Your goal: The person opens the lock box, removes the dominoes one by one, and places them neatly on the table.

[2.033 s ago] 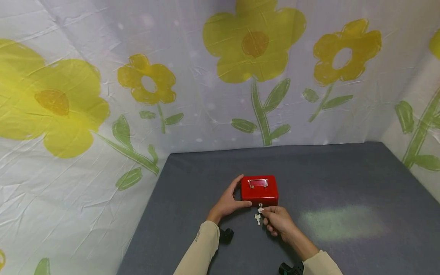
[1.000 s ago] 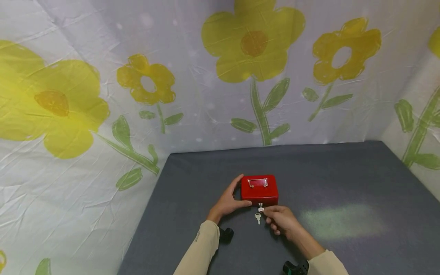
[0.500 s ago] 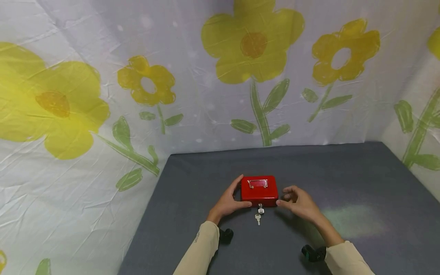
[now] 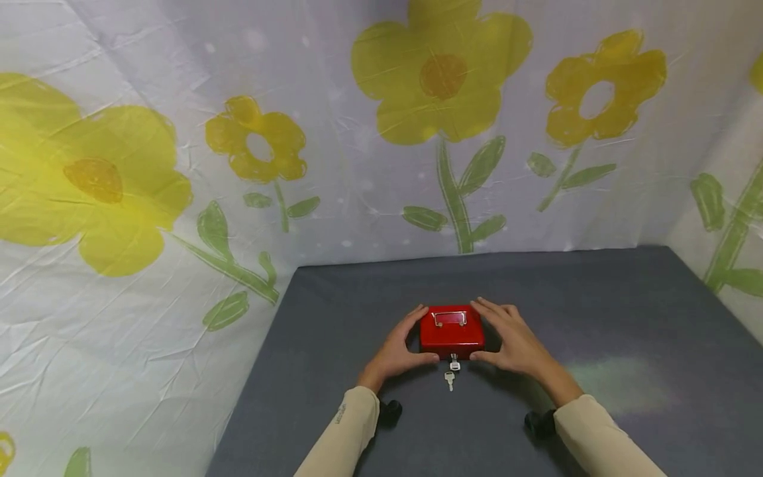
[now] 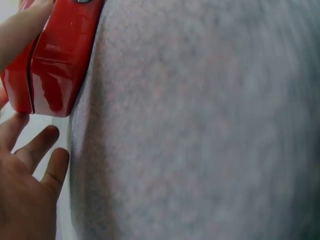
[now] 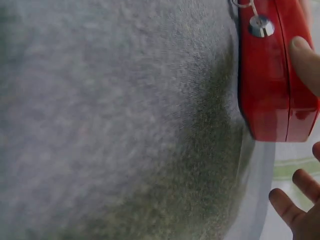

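A small red metal cash box (image 4: pixel 452 339) with a folding handle (image 4: pixel 450 319) on its lid stands on the table. One key (image 4: pixel 455 364) sits in its front lock (image 6: pixel 261 27), and a second key (image 4: pixel 450 379) hangs from it on a ring. My left hand (image 4: pixel 396 352) holds the box's left side, thumb at the front and forefinger at the back corner. On the right side my right hand (image 4: pixel 520 346) grips it the same way. Its thumb presses the lid's front edge in the right wrist view, while the lower fingers are spread off the box. The lid is down.
A dark grey cloth covers the table (image 4: pixel 596 305). Behind and beside it hangs a pale curtain (image 4: pixel 352 165) printed with yellow flowers. Dark wrist cameras (image 4: pixel 390 412) sit under both sleeves (image 4: pixel 344 427).
My right hand has let go of the key in the lock, moved right, then up to the box's right side and gripped it. The left hand and the box stay nearly in place.
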Action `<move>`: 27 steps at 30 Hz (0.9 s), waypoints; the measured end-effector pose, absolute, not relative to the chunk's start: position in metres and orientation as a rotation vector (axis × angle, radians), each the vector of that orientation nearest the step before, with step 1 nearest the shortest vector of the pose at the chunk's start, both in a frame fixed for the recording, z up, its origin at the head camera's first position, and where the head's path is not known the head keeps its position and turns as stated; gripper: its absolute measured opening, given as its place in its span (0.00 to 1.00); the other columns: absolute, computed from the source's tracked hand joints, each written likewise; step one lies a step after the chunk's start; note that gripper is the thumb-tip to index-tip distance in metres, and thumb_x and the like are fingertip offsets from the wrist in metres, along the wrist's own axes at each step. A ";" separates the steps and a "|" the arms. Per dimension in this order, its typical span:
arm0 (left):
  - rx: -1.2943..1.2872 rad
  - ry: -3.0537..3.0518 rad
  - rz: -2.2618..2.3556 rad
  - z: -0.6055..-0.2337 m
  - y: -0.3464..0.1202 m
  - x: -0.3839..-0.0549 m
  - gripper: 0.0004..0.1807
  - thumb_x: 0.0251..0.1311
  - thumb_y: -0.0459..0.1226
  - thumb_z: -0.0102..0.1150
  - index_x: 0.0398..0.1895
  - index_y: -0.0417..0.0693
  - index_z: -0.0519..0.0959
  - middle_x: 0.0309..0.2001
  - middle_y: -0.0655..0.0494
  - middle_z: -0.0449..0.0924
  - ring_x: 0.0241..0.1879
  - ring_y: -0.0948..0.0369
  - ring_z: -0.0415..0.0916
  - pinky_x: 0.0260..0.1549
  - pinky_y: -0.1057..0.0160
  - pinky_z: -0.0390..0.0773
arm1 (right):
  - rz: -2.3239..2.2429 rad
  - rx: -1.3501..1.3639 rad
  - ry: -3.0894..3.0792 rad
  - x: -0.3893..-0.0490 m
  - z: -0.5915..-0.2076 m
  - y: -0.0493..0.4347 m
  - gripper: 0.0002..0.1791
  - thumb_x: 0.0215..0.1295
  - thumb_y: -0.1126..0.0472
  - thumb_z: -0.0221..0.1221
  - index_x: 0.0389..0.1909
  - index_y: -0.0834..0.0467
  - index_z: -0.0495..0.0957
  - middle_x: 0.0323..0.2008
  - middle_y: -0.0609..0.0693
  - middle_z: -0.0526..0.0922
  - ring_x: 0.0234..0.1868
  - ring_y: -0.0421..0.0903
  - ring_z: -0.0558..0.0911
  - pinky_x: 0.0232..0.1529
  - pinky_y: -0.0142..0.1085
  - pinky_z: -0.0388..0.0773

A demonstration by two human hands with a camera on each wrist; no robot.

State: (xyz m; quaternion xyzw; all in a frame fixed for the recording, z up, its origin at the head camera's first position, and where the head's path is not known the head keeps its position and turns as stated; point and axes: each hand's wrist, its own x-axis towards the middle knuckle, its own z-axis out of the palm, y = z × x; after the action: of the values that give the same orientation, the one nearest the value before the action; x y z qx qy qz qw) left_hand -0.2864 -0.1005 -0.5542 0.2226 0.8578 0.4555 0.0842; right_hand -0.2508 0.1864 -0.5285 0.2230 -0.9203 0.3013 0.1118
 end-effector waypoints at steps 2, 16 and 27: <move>0.690 2.611 1.289 -0.553 -0.102 -0.287 0.51 0.51 0.55 0.74 0.78 0.77 0.58 0.82 0.68 0.51 0.81 0.54 0.51 0.73 0.34 0.53 | 0.882 0.665 -2.725 -0.253 -0.527 0.186 0.55 0.47 0.47 0.79 0.76 0.55 0.64 0.75 0.60 0.66 0.62 0.58 0.69 0.57 0.62 0.76; 0.739 2.726 1.063 -0.543 -0.109 -0.296 0.48 0.50 0.58 0.73 0.77 0.75 0.62 0.79 0.72 0.56 0.77 0.53 0.57 0.71 0.36 0.59 | 0.921 0.680 -2.809 -0.262 -0.524 0.186 0.42 0.50 0.46 0.77 0.69 0.50 0.75 0.72 0.56 0.72 0.60 0.54 0.73 0.57 0.59 0.77; 0.716 2.723 1.037 -0.537 -0.108 -0.299 0.48 0.50 0.58 0.73 0.77 0.71 0.64 0.79 0.69 0.59 0.78 0.53 0.57 0.73 0.36 0.55 | 0.975 0.698 -2.852 -0.267 -0.518 0.188 0.40 0.53 0.44 0.76 0.67 0.52 0.77 0.71 0.59 0.72 0.66 0.64 0.72 0.67 0.69 0.62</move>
State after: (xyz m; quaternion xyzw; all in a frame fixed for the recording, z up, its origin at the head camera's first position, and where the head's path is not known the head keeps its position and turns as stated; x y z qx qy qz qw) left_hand -0.2992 -0.1083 -0.5372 0.2379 0.9053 0.3448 0.0704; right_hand -0.2675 0.1884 -0.5179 0.2255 -0.9216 0.3150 0.0238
